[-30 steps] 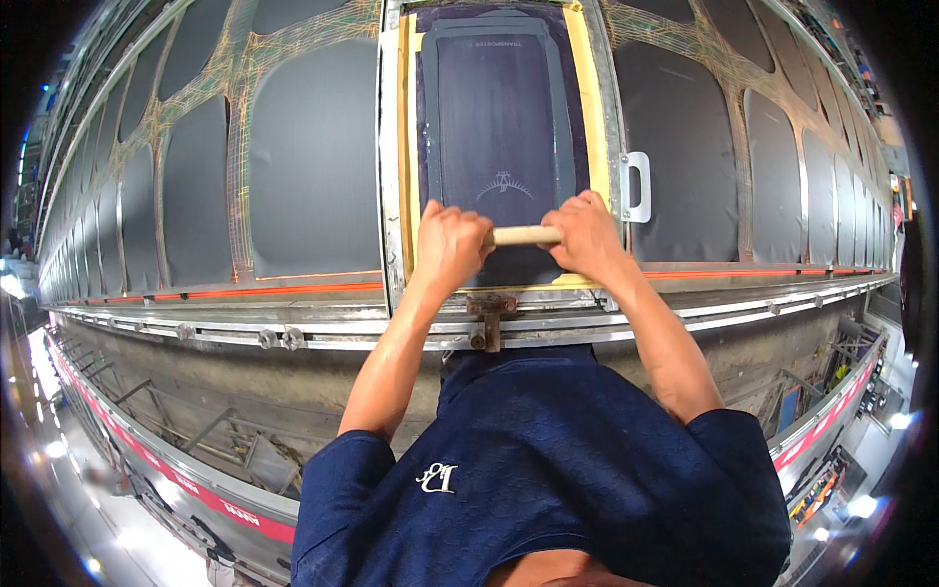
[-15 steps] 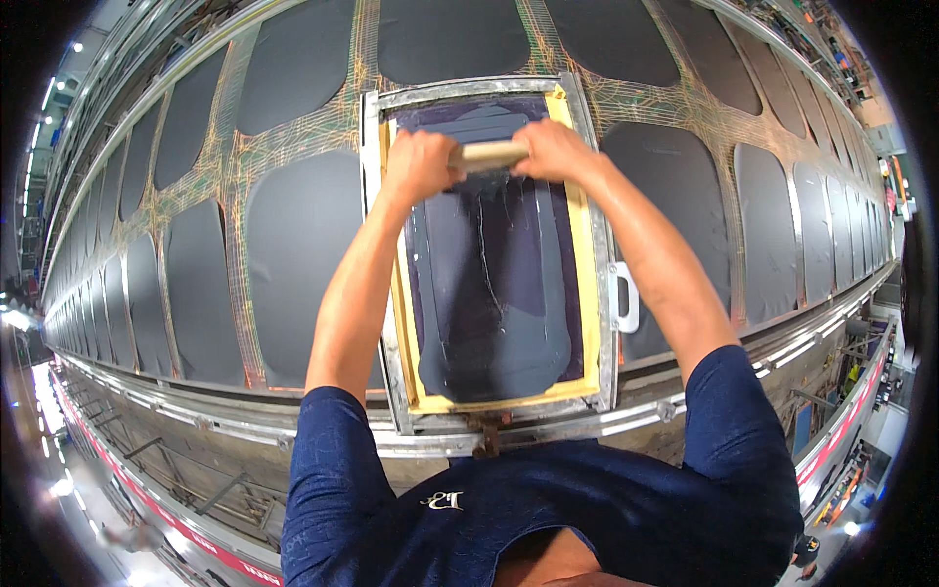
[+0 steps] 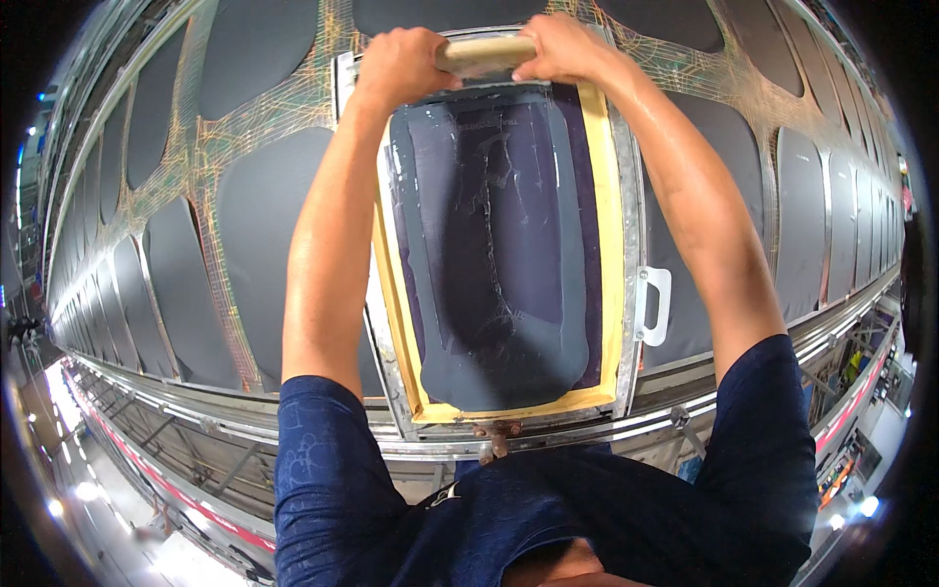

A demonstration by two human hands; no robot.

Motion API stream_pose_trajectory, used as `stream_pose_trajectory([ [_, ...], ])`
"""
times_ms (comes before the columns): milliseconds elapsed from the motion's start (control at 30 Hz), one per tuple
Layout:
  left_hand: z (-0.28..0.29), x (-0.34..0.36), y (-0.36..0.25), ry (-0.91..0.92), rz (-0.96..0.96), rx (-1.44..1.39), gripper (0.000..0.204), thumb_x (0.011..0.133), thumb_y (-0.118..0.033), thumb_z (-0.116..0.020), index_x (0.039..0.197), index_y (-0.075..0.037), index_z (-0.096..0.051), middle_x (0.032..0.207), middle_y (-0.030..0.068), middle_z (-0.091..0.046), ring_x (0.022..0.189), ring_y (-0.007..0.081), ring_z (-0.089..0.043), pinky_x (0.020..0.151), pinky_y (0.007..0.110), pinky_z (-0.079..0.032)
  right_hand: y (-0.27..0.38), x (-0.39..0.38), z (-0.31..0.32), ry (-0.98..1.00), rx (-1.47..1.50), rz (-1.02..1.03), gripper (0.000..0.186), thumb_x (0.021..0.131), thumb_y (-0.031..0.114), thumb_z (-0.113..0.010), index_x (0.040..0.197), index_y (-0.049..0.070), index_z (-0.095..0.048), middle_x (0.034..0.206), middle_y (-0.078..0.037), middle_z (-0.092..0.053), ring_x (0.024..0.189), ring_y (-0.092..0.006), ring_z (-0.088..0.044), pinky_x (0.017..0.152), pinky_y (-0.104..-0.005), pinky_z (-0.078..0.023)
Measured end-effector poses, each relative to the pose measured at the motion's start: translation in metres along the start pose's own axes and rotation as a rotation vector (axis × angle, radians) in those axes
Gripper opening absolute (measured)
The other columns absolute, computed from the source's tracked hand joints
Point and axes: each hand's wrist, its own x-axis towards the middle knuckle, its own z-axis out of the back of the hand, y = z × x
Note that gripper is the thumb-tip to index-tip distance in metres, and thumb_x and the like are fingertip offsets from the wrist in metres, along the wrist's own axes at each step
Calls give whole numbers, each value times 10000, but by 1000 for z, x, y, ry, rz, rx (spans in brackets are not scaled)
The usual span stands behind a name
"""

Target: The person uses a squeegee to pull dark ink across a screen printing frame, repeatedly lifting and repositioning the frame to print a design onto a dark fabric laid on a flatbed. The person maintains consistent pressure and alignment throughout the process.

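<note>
Both arms stretch out to the far end of a screen printing frame (image 3: 626, 386). A squeegee (image 3: 486, 51) with a pale wooden handle lies crosswise there. My left hand (image 3: 403, 67) is closed on its left end, my right hand (image 3: 565, 49) on its right end. Below it spreads the dark mesh (image 3: 469, 235), with smeared dark grey ink (image 3: 504, 377) thickest at the near end. Yellow tape (image 3: 603, 235) lines the inner edges of the frame. The squeegee's blade edge is mostly hidden under the handle and my fingers.
A white handle (image 3: 653, 306) sticks out from the frame's right side. Rows of dark rounded panels (image 3: 279, 225) lie on the long table on both sides, with patterned strips (image 3: 220, 293) between them. A metal rail (image 3: 245, 416) runs along the near edge.
Both hands have moved the squeegee away from me, from the upper part of the mesh to the frame's far end. My arms are now straighter and the view has shifted.
</note>
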Motion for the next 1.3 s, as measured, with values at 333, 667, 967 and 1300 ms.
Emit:
stream_pose_trajectory([
  [333, -7, -185, -103, 55, 17, -41, 306, 699, -368, -877, 874, -150, -754, 749, 103, -720, 749, 322, -713, 856, 466, -523, 95, -183, -64, -4, 25, 0, 268, 723, 277, -840, 875, 79, -746, 813, -176, -728, 836, -379, -717, 774, -471, -554],
  [667, -26, -390, -212, -73, 7, -101, 282, 679, -256, -878, 897, -137, -744, 854, 26, -723, 837, 225, -669, 807, 384, -436, 190, -368, -105, 17, 180, 38, 500, 758, 376, -847, 1151, 86, -740, 1058, -149, -738, 1057, -325, -667, 984, -430, -484],
  [967, -23, -394, -215, -86, 5, -71, 80, 714, -140, -737, 779, -127, -692, 825, 28, -660, 859, 240, -618, 818, 397, -416, 23, -330, -136, -634, 217, -720, 335, 964, 382, -665, 992, 49, -688, 923, -174, -729, 899, -366, -705, 827, -450, -521],
  [1300, 12, -442, -156, -141, 77, -101, 200, 684, -92, -724, 876, -149, -729, 908, -10, -695, 860, 233, -632, 833, 397, -435, 130, -301, -102, -787, 316, -548, 313, 955, 347, -717, 908, 37, -701, 831, -121, -713, 759, -209, -665, 726, -380, -515],
])
